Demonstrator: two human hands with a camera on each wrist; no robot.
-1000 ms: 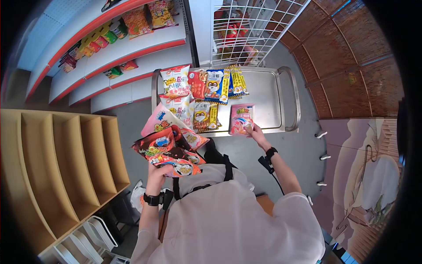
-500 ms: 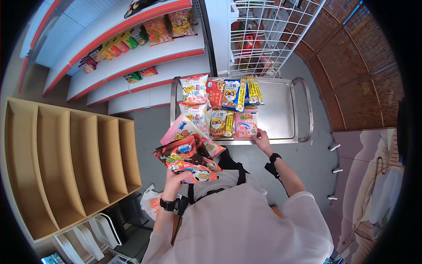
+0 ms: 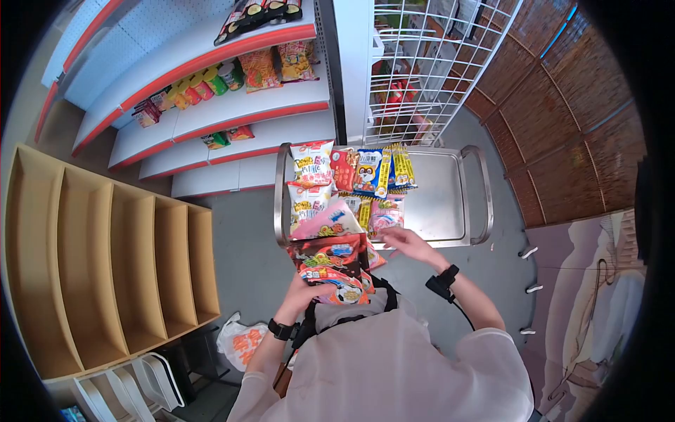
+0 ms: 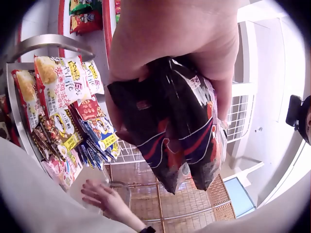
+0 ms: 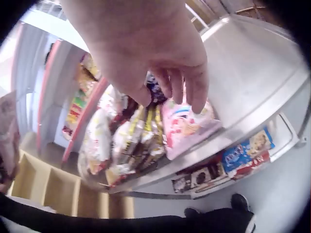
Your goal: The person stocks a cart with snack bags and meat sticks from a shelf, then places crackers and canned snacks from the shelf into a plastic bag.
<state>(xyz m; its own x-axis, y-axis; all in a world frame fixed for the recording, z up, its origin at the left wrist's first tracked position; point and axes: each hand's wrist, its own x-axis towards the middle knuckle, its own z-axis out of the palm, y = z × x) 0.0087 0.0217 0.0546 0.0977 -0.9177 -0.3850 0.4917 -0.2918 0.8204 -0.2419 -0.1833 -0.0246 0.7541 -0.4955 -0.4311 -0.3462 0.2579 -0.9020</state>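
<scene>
Being clasped in the left hand (image 3: pixel 298 295) near a silver metal cart (image 3: pixel 439 188): glossy red-and-black plastic snack bags (image 3: pixel 328 259).
The bags are gripped by thumb and fingers; the right hand (image 3: pixel 413 246) is held half open, nothing grasped, near a flat pink plastic snack pack (image 3: pixel 387 212) laid on the cart.

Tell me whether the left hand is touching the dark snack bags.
Touching: the left wrist view shows the left hand gripping the dark snack bags between thumb and fingers.
</scene>
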